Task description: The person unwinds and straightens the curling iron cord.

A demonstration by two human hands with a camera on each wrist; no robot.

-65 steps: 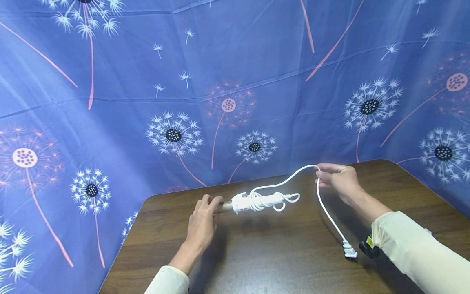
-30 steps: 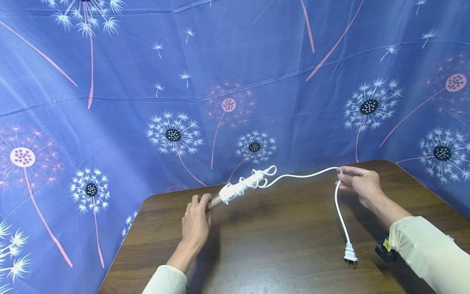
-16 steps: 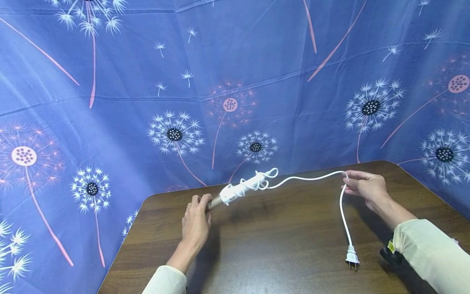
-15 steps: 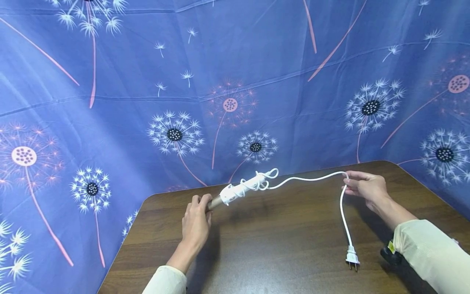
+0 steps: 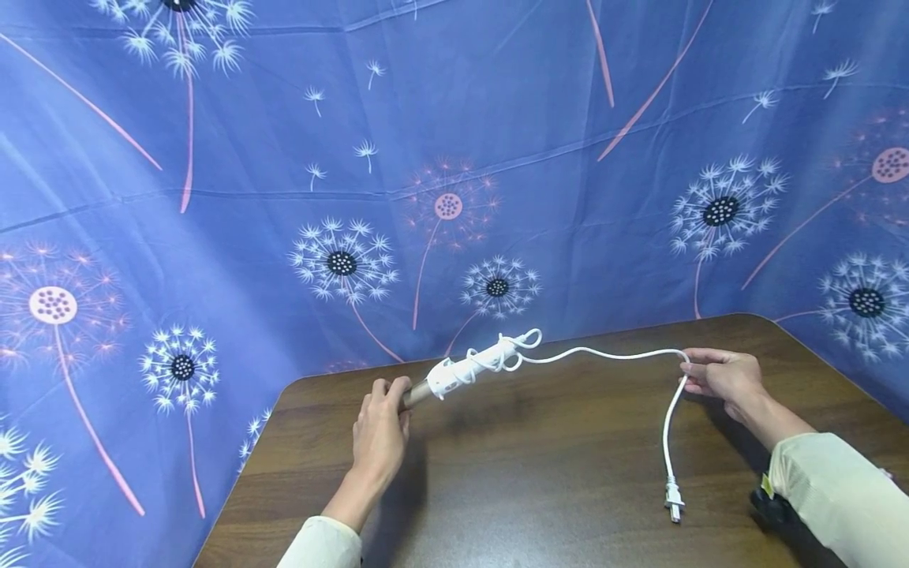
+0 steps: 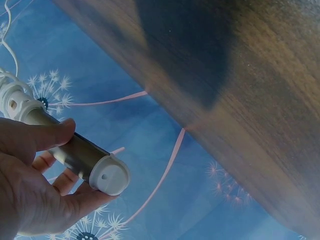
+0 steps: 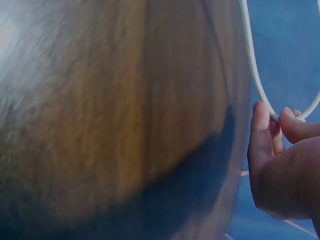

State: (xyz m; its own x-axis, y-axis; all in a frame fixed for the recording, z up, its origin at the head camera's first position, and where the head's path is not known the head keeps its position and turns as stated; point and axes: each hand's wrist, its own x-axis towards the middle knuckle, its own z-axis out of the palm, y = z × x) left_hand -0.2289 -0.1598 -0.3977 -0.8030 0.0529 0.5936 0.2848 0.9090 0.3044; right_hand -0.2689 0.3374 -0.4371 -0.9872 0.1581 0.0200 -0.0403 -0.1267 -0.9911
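Observation:
My left hand (image 5: 379,438) grips the gold-brown barrel of a curling iron (image 5: 486,359), whose white handle slants up to the right over the table. Thumb and fingers wrap the barrel (image 6: 87,155) near its white end cap (image 6: 114,176) in the left wrist view. Loops of white power cord (image 5: 625,357) are wound round the handle. A free stretch of it runs right to my right hand (image 5: 735,385), which pinches it between thumb and fingertips. Below that pinch the cord hangs down to a two-prong plug (image 5: 674,495). In the right wrist view the cord (image 7: 253,70) bends at the fingertips.
A brown wood-grain table (image 5: 540,489) with rounded far corners lies under both hands. Behind it hangs a blue dandelion-print cloth (image 5: 568,197). A black wrist-worn device (image 5: 770,505) shows under the right sleeve.
My right hand has moved right and a little nearer, drawing out the cord between the hands. The curling iron has tilted from near level to slanting up. The plug has turned edge-on.

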